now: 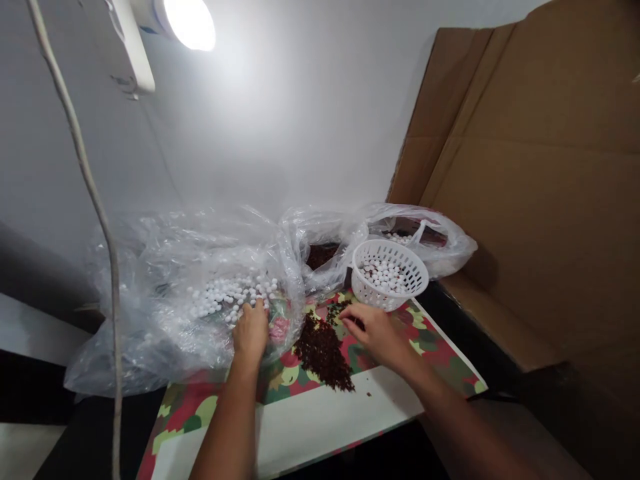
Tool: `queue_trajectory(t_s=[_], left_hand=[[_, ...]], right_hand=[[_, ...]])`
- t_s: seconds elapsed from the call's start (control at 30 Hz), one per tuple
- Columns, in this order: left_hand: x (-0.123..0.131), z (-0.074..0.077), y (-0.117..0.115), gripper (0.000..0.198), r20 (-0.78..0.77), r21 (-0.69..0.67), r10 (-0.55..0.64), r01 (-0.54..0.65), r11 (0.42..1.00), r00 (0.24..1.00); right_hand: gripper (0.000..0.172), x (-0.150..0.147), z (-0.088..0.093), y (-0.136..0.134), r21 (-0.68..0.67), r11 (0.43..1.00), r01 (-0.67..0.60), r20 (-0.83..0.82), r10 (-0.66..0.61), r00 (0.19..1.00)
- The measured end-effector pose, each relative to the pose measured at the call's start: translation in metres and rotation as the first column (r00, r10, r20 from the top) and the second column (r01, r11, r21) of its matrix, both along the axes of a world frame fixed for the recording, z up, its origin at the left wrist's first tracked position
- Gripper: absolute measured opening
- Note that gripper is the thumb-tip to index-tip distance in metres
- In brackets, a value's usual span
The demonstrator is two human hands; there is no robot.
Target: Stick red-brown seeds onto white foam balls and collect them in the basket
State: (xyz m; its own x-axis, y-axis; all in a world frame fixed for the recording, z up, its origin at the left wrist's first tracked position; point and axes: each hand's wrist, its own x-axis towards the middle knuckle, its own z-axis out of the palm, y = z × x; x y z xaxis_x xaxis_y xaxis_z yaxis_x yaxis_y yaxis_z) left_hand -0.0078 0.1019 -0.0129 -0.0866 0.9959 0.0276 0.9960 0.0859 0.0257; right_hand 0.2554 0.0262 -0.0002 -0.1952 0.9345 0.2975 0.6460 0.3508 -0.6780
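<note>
My left hand [251, 328] reaches into a clear plastic bag [165, 333], its fingertips among the small white balls [213, 297] lying there. Its fingers are bent together, and what sits between them is hidden. My right hand [369, 330] is held just right of a loose heap of dark reddish-brown flakes [324, 353]. Thumb and fingers are pinched together there, on something too small to make out. Behind that hand a white slotted plastic basket [365, 293] holds many white balls with some dark bits among them.
Behind the heap lies a second clear bag with dark flakes [321, 255]. Another bag [450, 257] rests behind the basket. Patterned paper [200, 407] covers the table. Tall cardboard [530, 147] stands on the right; a cable [95, 193] hangs at left below a bright lamp [189, 23].
</note>
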Motion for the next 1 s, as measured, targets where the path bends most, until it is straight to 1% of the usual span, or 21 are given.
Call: queue_trajectory(t_s=[0.07, 0.1, 0.17, 0.27, 0.3, 0.33, 0.37, 0.4, 0.43, 0.47, 0.5, 0.53, 0.57, 0.6, 0.63, 0.67, 0.73, 0.8, 0.9, 0.93, 1.0], left_hand=[[-0.008, 0.0, 0.004, 0.039, 0.074, 0.067, 0.013, -0.018, 0.998, 0.997], [-0.013, 0.001, 0.006, 0.04, 0.117, 0.109, 0.037, -0.05, 0.993, 0.992], [-0.021, 0.004, 0.011, 0.04, 0.183, 0.184, 0.086, -0.12, 0.976, 0.979], [-0.031, 0.009, 0.018, 0.031, 0.307, 0.265, 0.106, -0.191, 0.945, 0.946], [-0.033, 0.011, 0.019, 0.027, 0.387, 0.276, 0.115, -0.234, 0.932, 0.915], [-0.035, 0.013, 0.02, 0.024, 0.504, 0.273, 0.123, -0.293, 0.916, 0.855], [-0.036, 0.015, 0.02, 0.022, 0.652, 0.242, 0.114, -0.348, 0.905, 0.749], [-0.035, 0.019, 0.018, 0.02, 0.808, 0.184, 0.082, -0.381, 0.906, 0.584], [-0.033, 0.022, 0.016, 0.019, 0.935, 0.109, 0.03, -0.367, 0.924, 0.353], [-0.029, 0.027, 0.012, 0.02, 0.996, 0.041, -0.016, -0.28, 0.959, 0.091], [-0.023, 0.031, 0.007, 0.022, 0.989, -0.002, -0.021, -0.153, 0.988, -0.148], [-0.015, 0.035, 0.002, 0.024, 0.945, -0.038, 0.03, -0.019, 0.999, -0.326], [-0.006, 0.038, -0.004, 0.025, 0.885, -0.077, 0.119, 0.11, 0.991, -0.45], [0.005, 0.04, -0.01, 0.024, 0.823, -0.115, 0.216, 0.219, 0.969, -0.526], [0.017, 0.041, -0.016, 0.022, 0.767, -0.151, 0.304, 0.302, 0.941, -0.565], [0.029, 0.04, -0.021, 0.02, 0.72, -0.187, 0.381, 0.366, 0.911, -0.58], [0.05, 0.034, -0.028, 0.018, 0.651, -0.262, 0.517, 0.476, 0.84, -0.556], [0.065, 0.025, -0.031, 0.019, 0.603, -0.324, 0.599, 0.525, 0.787, -0.526], [0.076, 0.011, -0.032, 0.02, 0.579, -0.363, 0.646, 0.552, 0.751, -0.498], [0.077, 0.008, -0.031, 0.021, 0.591, -0.365, 0.642, 0.548, 0.752, -0.488], [0.078, 0.002, -0.032, 0.024, 0.658, -0.353, 0.599, 0.515, 0.781, -0.456]], right_hand=[[0.017, -0.008, -0.027, 0.001, -0.1, 0.995, -0.011, 0.069, 0.018, 0.997], [0.016, -0.01, -0.038, 0.002, -0.136, 0.991, -0.012, 0.088, 0.024, 0.996], [0.011, -0.013, -0.053, 0.002, -0.178, 0.984, 0.005, 0.096, 0.013, 0.995], [0.009, -0.014, -0.059, 0.0, -0.204, 0.977, 0.062, 0.072, -0.049, 0.996], [0.011, -0.015, -0.058, 0.0, -0.212, 0.975, 0.073, 0.067, -0.06, 0.996], [0.012, -0.015, -0.058, 0.0, -0.219, 0.973, 0.076, 0.065, -0.063, 0.996], [0.012, -0.015, -0.058, 0.0, -0.225, 0.972, 0.074, 0.066, -0.06, 0.996], [0.01, -0.015, -0.058, 0.0, -0.231, 0.97, 0.071, 0.07, -0.056, 0.996], [0.007, -0.015, -0.059, 0.001, -0.239, 0.968, 0.072, 0.076, -0.056, 0.996], [0.005, -0.015, -0.06, 0.001, -0.243, 0.967, 0.074, 0.078, -0.056, 0.995], [0.004, -0.014, -0.061, 0.002, -0.243, 0.967, 0.074, 0.078, -0.056, 0.995], [0.004, -0.014, -0.062, 0.002, -0.238, 0.968, 0.076, 0.079, -0.059, 0.995], [0.004, -0.013, -0.062, 0.002, -0.227, 0.971, 0.077, 0.08, -0.06, 0.995], [0.004, -0.012, -0.062, 0.001, -0.214, 0.974, 0.077, 0.082, -0.061, 0.995], [0.005, -0.012, -0.061, 0.001, -0.201, 0.977, 0.075, 0.082, -0.059, 0.995], [0.005, -0.011, -0.06, 0.0, -0.193, 0.979, 0.07, 0.079, -0.056, 0.995], [0.005, -0.008, -0.056, -0.001, -0.189, 0.98, 0.064, 0.05, -0.056, 0.997], [0.006, -0.006, -0.05, -0.001, -0.196, 0.977, 0.08, -0.016, -0.084, 0.996], [0.01, -0.005, -0.042, 0.0, -0.215, 0.97, 0.114, -0.155, -0.149, 0.977], [0.012, -0.005, -0.04, 0.001, -0.231, 0.966, 0.116, -0.209, -0.165, 0.964], [0.015, -0.006, -0.037, 0.003, -0.275, 0.957, 0.086, -0.362, -0.187, 0.913]])
